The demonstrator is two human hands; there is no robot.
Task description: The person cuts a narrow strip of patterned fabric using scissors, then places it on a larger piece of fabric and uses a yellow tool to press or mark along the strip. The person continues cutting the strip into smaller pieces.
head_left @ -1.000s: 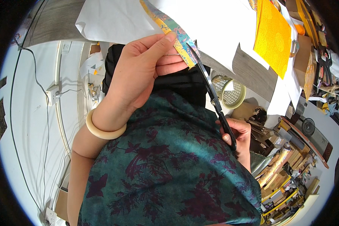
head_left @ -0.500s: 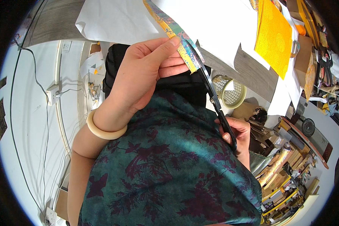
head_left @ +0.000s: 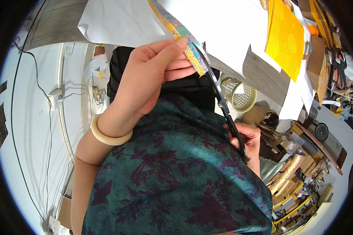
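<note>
Pinched between thumb and fingers, a patterned fabric strip (head_left: 178, 28) in yellow, blue and pink hangs from my left hand (head_left: 147, 68). Its upper part runs back over white paper on the table, and its short end points down toward my lap. My right hand (head_left: 246, 141) grips the handles of long black scissors (head_left: 220, 98), low on the right. Their blades reach up to the strip's right edge, close by my left fingertips. Whether the blades are fully together cannot be made out. A cream bangle (head_left: 110, 135) circles my left wrist.
White paper (head_left: 223, 27) covers much of the grey table (head_left: 262, 84). Yellow fabric (head_left: 284, 39) lies at the far right. Beneath the table edge stands a green mesh basket (head_left: 245, 100). Cluttered shelves (head_left: 298, 184) fill the right; cables and a socket (head_left: 55, 98) are on the left.
The scissors have shifted slightly up and left along the strip, their blades looking closer together. My left hand keeps its hold almost unmoved.
</note>
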